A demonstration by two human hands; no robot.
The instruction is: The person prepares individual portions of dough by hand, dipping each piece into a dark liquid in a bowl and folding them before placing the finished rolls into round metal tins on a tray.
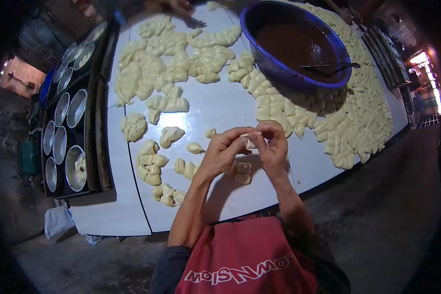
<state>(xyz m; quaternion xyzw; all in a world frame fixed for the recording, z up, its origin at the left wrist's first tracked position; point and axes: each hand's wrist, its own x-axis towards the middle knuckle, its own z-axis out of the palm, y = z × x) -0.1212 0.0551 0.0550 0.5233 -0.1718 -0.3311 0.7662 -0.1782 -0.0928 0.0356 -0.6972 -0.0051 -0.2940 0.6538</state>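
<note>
Over the near part of the white table, my left hand [224, 153] and my right hand [272, 148] meet, fingers pinched round a small piece of pale dough [250, 142]. Its lower side is partly hidden by my thumbs. Just below the hands lie two more dough pieces [243, 173] on the tabletop. To the left of my left hand are several loose dough lumps [195, 148]. Beyond my right hand stands a large blue basin [259, 56] of brown filling [291, 41], with a metal spoon [328, 65] lying across its near right side.
Cut dough pieces [355, 127] cover the table's right side, and bigger dough clumps [149, 68] the far left. Round metal tins [76, 108] stand in dark trays along the left edge. Another person's hand [183, 11] shows at the far side. More dark trays [384, 56] are stacked far right.
</note>
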